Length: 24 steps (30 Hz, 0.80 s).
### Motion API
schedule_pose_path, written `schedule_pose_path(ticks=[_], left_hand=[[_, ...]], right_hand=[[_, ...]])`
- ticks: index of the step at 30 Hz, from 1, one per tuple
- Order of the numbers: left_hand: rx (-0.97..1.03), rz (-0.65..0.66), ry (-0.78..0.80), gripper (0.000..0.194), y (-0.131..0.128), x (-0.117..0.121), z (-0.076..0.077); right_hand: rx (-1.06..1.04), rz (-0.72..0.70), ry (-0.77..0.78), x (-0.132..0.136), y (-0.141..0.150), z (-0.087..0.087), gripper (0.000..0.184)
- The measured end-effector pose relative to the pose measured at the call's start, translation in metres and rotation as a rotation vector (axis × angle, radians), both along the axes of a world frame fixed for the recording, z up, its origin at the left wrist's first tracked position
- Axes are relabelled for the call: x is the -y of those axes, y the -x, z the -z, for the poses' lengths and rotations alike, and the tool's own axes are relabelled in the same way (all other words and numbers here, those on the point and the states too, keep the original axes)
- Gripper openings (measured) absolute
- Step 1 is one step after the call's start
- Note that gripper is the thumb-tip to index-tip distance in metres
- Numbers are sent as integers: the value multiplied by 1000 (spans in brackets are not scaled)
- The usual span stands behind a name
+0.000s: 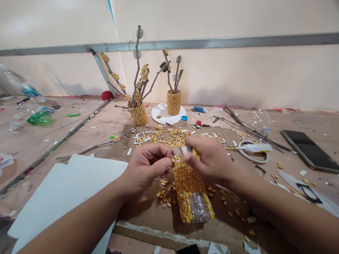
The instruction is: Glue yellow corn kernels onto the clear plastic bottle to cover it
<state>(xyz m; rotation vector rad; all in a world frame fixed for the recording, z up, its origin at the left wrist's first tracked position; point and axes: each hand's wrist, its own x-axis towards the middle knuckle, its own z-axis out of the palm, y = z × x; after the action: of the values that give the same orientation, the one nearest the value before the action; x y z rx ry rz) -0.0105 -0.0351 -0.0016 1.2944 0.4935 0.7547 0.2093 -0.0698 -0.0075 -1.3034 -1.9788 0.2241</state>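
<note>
A clear plastic bottle [191, 186] covered in rows of yellow corn kernels lies on brown cardboard, pointing away from me; a patch near its close end is bare. My left hand [152, 162] is closed in a pinch at the far end of the bottle, with a corn kernel [172, 159] at its fingertips. My right hand [206, 155] is curled shut just above that end, around a small object with a whitish part and some yellow, blurred and mostly hidden by the fingers. Loose kernels [166, 195] lie around the bottle and beyond both hands.
Two kernel-covered pots, one at left [138, 115] and one on a white disc [174, 104], hold twigs at the back. White sheets [67, 189] lie left. At right are a glue bottle [256, 148], a tape ring [252, 161], sticks [246, 126] and a phone [311, 150].
</note>
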Motion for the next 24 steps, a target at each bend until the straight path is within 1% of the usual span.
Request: schedule_pose_path(ticks=[2, 3, 5, 7, 9, 11, 13, 16, 18, 20, 22, 24], left_hand=[[11, -5, 2, 30, 0, 0, 2], [10, -14, 5, 31, 0, 0, 3], [-1, -38, 10, 31, -1, -1, 4], [-19, -58, 16, 31, -3, -2, 4], [-48, -70, 4, 30, -4, -3, 3], [-83, -88, -41, 28, -5, -4, 2], [-114, -125, -107, 28, -6, -3, 0], [-167, -175, -178, 27, -8, -1, -2], [-213, -186, -191, 27, -8, 1, -3], [-237, -179, -194, 29, -9, 1, -2], [-232, -162, -196, 30, -9, 1, -1], [-221, -160, -206, 28, -9, -1, 0]], right_hand=[[-79, 130, 19, -6, -10, -1, 65], [-103, 168, 3, -8, -14, -2, 62], [-132, 173, -18, -9, -19, -8, 55], [-166, 109, 7, -5, -17, -15, 43], [-200, 4, 64, 2, -10, -22, 30], [-220, -101, 117, 10, -1, -29, 22], [-229, -156, 148, 16, 5, -33, 16], [-216, -142, 172, 21, 9, -35, 18], [-200, -105, 197, 21, 8, -35, 25], [-186, -93, 216, 21, 7, -35, 28], [-170, -103, 220, 20, 3, -36, 25], [-140, -120, 258, 19, -2, -38, 20]])
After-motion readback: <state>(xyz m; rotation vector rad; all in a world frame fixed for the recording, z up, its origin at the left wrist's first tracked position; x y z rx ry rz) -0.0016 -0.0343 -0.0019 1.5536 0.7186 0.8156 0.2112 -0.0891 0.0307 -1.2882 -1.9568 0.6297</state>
